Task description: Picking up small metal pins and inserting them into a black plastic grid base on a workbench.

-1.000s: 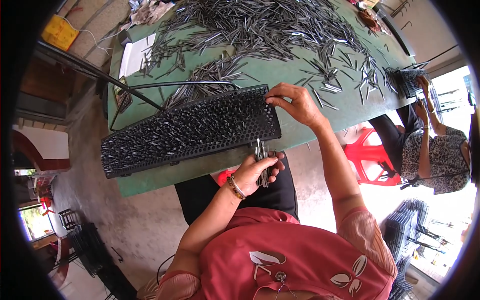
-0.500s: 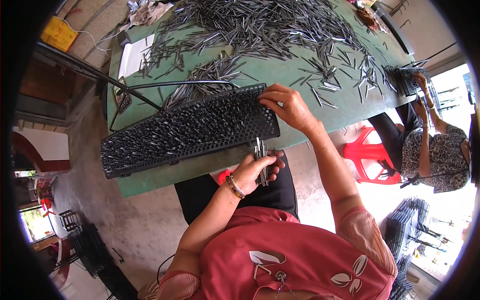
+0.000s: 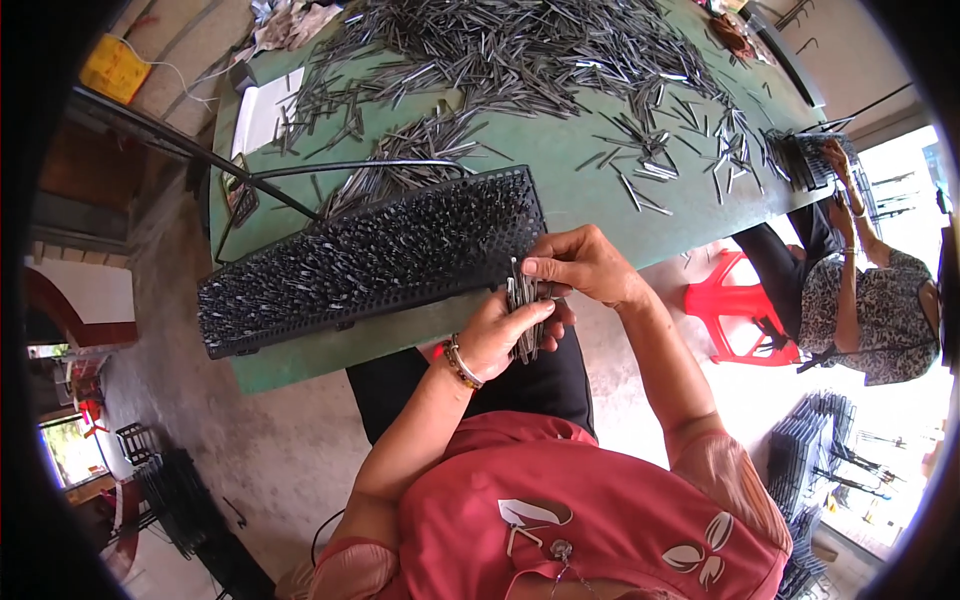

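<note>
A bundle of thin dark metal strips [image 3: 523,325] stands roughly upright in my left hand [image 3: 488,338], its fingers closed around it just in front of the table edge. My right hand [image 3: 592,270] is at the bundle's upper end, thumb and forefinger pinched on a strip there. Left of both hands, a long black perforated tray [image 3: 518,238] slants along the table edge. Densely packed strips stand in its holes over most of its length, and bare holes show near its right end.
A large heap of loose strips [image 3: 520,50] covers the far part of the green table [image 3: 570,195]; a smaller pile [image 3: 415,145] lies behind the tray. A black metal arm [image 3: 270,190] reaches over from the left. At right, another person [image 3: 865,315] works by a red stool [image 3: 735,305].
My right hand has come down from the tray's right end to the bundle. My left hand, still gripping the strips, has shifted slightly.
</note>
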`<action>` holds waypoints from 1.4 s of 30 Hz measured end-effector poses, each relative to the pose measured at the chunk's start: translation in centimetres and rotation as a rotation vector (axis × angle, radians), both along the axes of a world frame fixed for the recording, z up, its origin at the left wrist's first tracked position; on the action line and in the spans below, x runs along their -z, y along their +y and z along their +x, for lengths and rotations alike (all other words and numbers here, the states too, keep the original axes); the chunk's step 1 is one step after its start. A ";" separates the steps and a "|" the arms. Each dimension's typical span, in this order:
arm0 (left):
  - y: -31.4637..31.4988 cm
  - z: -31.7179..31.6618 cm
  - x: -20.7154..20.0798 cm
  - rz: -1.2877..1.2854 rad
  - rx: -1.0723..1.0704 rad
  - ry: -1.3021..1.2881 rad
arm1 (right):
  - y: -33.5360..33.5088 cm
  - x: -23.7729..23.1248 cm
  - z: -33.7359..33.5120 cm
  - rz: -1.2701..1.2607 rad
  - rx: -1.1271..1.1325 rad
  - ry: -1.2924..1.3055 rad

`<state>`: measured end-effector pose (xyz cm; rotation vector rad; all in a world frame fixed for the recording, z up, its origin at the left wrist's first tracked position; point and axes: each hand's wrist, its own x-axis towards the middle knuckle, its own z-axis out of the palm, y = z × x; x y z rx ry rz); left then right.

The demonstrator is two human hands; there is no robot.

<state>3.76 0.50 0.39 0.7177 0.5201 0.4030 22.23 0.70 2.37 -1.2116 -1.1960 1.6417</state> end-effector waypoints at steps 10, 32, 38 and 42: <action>0.6 0.5 0.0 -0.058 -0.008 0.013 | 0.9 -0.1 0.9 0.126 0.284 -0.115; 0.3 0.6 1.3 -0.286 -0.080 -0.017 | 4.0 3.1 0.6 0.738 0.501 -0.784; 1.0 0.6 0.3 -0.177 -0.124 -0.042 | 0.7 0.4 1.1 0.432 0.120 -0.397; 1.0 0.9 -0.1 -0.126 -0.140 -0.021 | -0.3 0.3 1.3 0.329 0.085 -0.273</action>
